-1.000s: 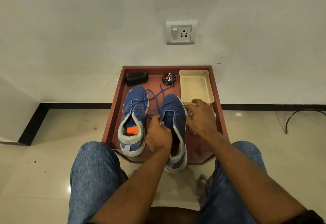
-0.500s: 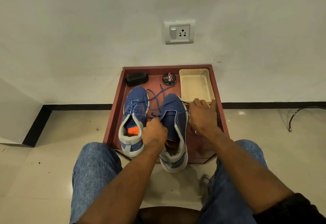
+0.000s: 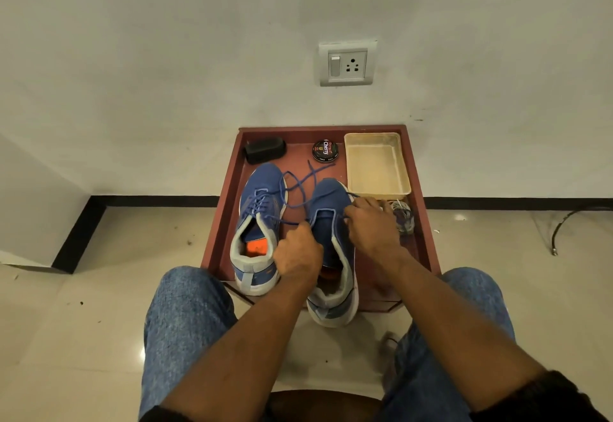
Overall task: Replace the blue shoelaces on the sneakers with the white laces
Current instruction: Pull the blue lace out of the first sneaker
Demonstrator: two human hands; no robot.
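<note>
Two blue fabric sneakers stand side by side on a low reddish wooden bench (image 3: 225, 222) with a raised rim: the left sneaker (image 3: 257, 222) still laced, the right sneaker (image 3: 331, 242) overhanging the near edge. The left hand (image 3: 298, 255) has its fingers curled around a thin blue lace (image 3: 298, 189) at the right sneaker's tongue; the right hand (image 3: 371, 225) pinches that sneaker's other side. One bundle of white laces (image 3: 403, 215) lies near the right edge. At the far edge sit one black brush (image 3: 265, 150), one round polish tin (image 3: 325, 151) and one rectangular cream tray (image 3: 378, 166).
</note>
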